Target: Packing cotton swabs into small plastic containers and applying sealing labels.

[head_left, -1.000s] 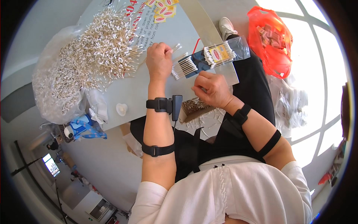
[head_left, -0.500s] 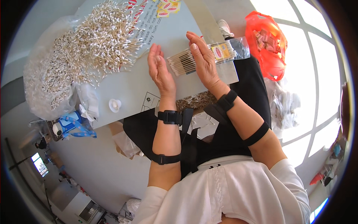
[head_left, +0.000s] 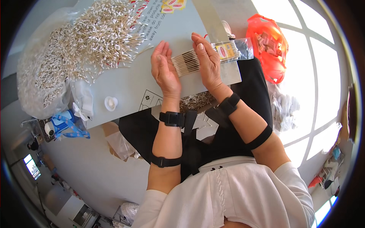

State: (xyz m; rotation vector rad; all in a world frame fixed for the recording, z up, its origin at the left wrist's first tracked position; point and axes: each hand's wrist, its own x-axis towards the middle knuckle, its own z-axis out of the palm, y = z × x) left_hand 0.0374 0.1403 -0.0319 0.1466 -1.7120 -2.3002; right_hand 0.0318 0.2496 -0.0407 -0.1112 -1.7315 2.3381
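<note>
A clear packet of cotton swabs (head_left: 186,62) with a yellow label (head_left: 225,51) lies on the grey table, its loose plastic flap (head_left: 245,48) pointing right. Across the middle of the packet stands my right hand (head_left: 210,64), fingers stretched, palm turned left and covering part of the swabs. My left hand (head_left: 166,72) is at the packet's left end, its fingers extended and slightly curved, the palm facing the swab tips. Whether that palm touches the tips I cannot tell. Neither hand is wrapped round anything.
A big heap of loose cotton swabs (head_left: 102,36) spills from a clear bag (head_left: 26,87) at the left. Yellow labels (head_left: 173,5) lie at the far edge. A small white dish (head_left: 111,103) sits near the front edge. A red plastic bag (head_left: 268,47) stands right of the table.
My left hand has come closer to the packet's left end. My right hand stays over the packet. The whole view has shifted slightly.
</note>
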